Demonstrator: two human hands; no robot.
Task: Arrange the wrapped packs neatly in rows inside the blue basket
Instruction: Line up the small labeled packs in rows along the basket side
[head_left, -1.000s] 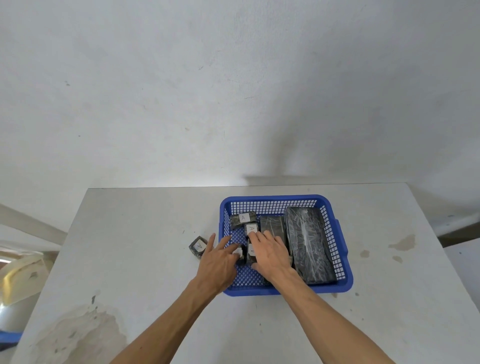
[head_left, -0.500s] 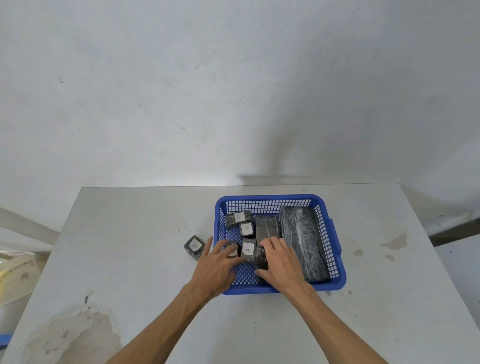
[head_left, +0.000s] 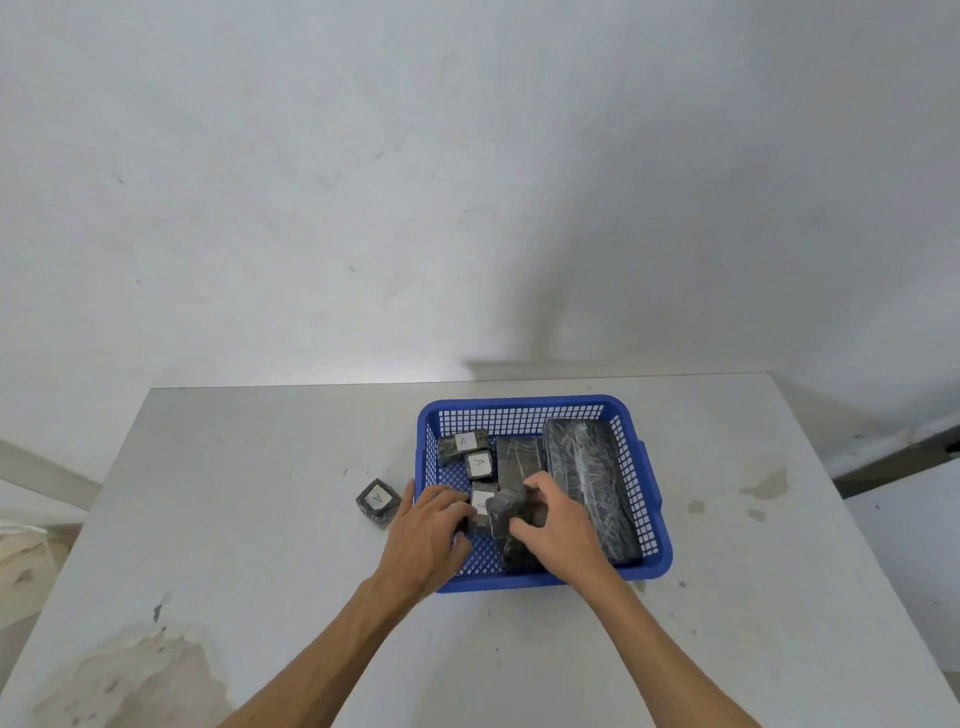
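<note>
Both forearms are bare, no sleeves showing, and the hands wear nothing.

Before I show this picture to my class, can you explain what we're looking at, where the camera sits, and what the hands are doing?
There is no machine here: a person wears a camera on the head, looking down at both bare hands. On a grey table stands a blue basket holding dark wrapped packs, some with white labels, and one long pack on its right side. One small pack lies outside, left of the basket. The left hand and right hand both have a grip on a pack inside the basket.
</note>
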